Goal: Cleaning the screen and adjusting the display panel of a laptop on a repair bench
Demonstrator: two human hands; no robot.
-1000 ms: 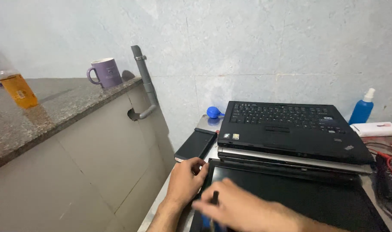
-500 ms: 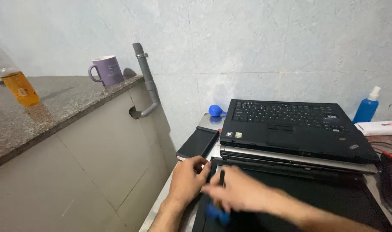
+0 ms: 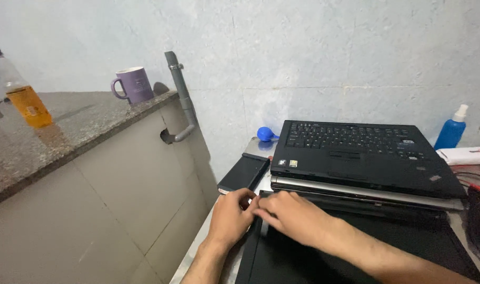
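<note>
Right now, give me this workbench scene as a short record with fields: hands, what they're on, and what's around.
left hand: resting at the near left corner of the black panel
right hand: flat on the panel's top edge, fingers meeting the left hand
held tool: none visible
behind hands: stacked laptops, top one showing its keyboard
left of stack: black slab, blue bulb
right: blue bottle
counter: purple mug, bottle of orange liquid

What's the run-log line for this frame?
left hand: on black panel corner | right hand: on same edge | laptop stack behind | tool: none visible
</note>
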